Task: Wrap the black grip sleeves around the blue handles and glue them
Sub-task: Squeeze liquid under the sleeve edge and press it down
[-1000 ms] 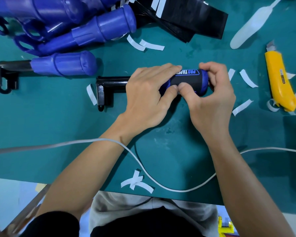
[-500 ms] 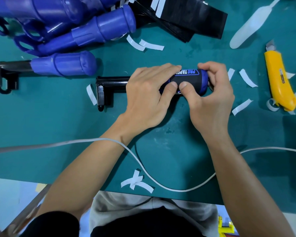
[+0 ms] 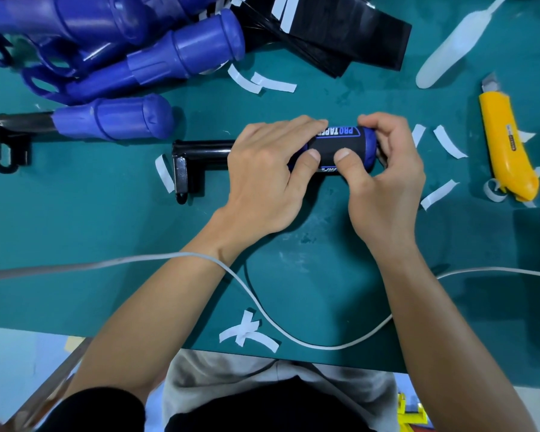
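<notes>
Both hands are clamped on the same piece in the middle of the green table (image 3: 106,244). The left hand (image 3: 262,169) curls its fingers over the top of the blue handle (image 3: 371,141), and its thumb (image 3: 309,160) presses flat against the near face of the black grip sleeve (image 3: 337,145) wrapped around it. The right hand (image 3: 384,176) hooks its fingers over the far side near the handle's rounded end, with its thumb (image 3: 343,157) pushed onto the sleeve just beside the other thumb; the two thumb tips are close but not quite touching. White lettering on the sleeve faces up between the hands. The handle lies flat, and its black metal bracket (image 3: 200,151) sticks out to the left. A bare blue handle (image 3: 113,120) lies farther back on the left, and a heap of blue handles (image 3: 181,54) sits behind it. A stack of black sleeves (image 3: 340,35) rests at the far edge. White paper strips (image 3: 275,85) are scattered about, a yellow utility knife (image 3: 505,145) lies to the right, and a white cable (image 3: 293,335) loops across the near side, passing over the left wrist.
</notes>
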A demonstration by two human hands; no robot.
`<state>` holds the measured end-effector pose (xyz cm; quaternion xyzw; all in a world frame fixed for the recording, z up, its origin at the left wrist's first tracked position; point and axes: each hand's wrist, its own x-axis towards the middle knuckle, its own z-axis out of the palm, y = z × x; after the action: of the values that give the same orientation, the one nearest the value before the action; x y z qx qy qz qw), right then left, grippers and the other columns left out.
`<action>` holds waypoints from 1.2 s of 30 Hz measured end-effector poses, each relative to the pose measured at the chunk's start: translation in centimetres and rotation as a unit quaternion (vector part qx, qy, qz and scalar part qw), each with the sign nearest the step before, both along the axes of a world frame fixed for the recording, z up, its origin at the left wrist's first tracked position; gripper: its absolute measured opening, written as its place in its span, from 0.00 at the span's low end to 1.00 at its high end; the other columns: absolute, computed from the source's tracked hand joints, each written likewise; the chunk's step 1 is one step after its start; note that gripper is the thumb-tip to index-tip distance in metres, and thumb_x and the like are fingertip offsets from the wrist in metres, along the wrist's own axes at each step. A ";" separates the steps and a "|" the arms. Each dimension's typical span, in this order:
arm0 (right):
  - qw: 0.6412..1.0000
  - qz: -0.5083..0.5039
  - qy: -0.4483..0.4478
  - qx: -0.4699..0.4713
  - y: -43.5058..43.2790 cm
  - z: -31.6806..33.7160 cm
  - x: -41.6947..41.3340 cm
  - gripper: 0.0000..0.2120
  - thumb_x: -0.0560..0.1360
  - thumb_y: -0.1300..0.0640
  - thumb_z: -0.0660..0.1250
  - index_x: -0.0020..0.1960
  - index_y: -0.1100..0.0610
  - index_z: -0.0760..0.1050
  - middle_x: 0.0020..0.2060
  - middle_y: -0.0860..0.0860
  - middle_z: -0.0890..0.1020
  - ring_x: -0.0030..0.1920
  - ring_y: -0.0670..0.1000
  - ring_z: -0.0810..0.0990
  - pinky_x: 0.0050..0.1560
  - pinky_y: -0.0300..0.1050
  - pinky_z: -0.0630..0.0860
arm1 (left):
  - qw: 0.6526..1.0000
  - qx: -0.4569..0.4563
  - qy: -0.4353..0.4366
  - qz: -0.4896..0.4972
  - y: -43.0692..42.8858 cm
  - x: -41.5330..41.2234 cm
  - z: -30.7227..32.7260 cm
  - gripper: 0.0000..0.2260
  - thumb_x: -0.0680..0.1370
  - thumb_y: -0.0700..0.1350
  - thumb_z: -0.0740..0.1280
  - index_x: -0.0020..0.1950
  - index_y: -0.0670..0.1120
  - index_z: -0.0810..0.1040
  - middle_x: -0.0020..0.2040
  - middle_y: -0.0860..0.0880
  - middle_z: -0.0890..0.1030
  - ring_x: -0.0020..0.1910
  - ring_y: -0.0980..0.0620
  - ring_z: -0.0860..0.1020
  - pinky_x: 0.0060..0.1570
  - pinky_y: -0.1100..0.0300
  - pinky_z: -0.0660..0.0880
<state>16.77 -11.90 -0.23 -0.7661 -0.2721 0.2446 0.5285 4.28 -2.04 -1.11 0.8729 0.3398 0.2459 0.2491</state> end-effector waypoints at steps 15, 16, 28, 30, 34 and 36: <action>0.999 -0.009 0.045 0.021 -0.5 -0.4 1.0 0.18 0.77 0.64 0.62 0.60 0.46 0.81 0.59 0.51 0.86 0.60 0.48 0.85 0.66 0.57 0.80 | 1.000 0.000 -0.020 -0.004 0.1 0.0 -0.2 0.14 0.80 0.43 0.67 0.64 0.46 0.85 0.62 0.51 0.85 0.60 0.50 0.82 0.61 0.55 0.69; 0.999 -0.008 0.047 0.022 -0.5 -0.4 1.1 0.19 0.77 0.64 0.62 0.59 0.45 0.82 0.59 0.52 0.86 0.60 0.48 0.85 0.66 0.57 0.79 | 1.000 0.000 -0.020 -0.003 0.1 0.0 -0.2 0.14 0.80 0.43 0.67 0.64 0.46 0.85 0.62 0.51 0.85 0.60 0.50 0.82 0.61 0.55 0.69; 0.999 -0.026 -0.038 0.023 0.1 -0.7 -0.3 0.13 0.77 0.57 0.73 0.61 0.53 0.80 0.50 0.30 0.82 0.53 0.40 0.83 0.57 0.34 0.75 | 0.996 0.067 -0.027 0.059 -0.7 1.3 -1.1 0.15 0.83 0.53 0.66 0.60 0.46 0.86 0.56 0.51 0.87 0.54 0.51 0.84 0.57 0.53 0.70; 0.999 -0.017 -0.043 0.024 0.0 -0.9 0.1 0.13 0.78 0.58 0.70 0.62 0.55 0.80 0.53 0.33 0.82 0.55 0.41 0.83 0.59 0.36 0.76 | 0.995 0.075 -0.031 0.057 -0.7 1.3 -1.3 0.14 0.84 0.51 0.66 0.61 0.45 0.86 0.57 0.51 0.87 0.55 0.51 0.84 0.57 0.54 0.70; 0.998 0.007 -0.049 0.026 -0.4 -1.2 0.8 0.12 0.81 0.60 0.67 0.63 0.57 0.81 0.56 0.41 0.84 0.59 0.44 0.83 0.65 0.45 0.77 | 0.996 0.072 -0.040 0.025 -0.5 0.3 -1.3 0.13 0.86 0.44 0.63 0.64 0.43 0.84 0.62 0.49 0.85 0.59 0.49 0.83 0.60 0.52 0.70; 0.999 0.015 -0.047 0.020 -0.5 -1.3 1.2 0.12 0.81 0.60 0.66 0.64 0.56 0.81 0.57 0.41 0.84 0.60 0.44 0.83 0.66 0.48 0.78 | 0.996 0.073 -0.036 0.020 -0.4 0.0 -1.3 0.13 0.86 0.43 0.61 0.65 0.43 0.84 0.62 0.49 0.85 0.60 0.48 0.82 0.61 0.51 0.70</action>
<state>17.95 -12.40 -1.53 -0.7617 -0.3132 0.2103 0.5267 4.33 -2.47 -2.41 0.8721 0.3297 0.3063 0.1921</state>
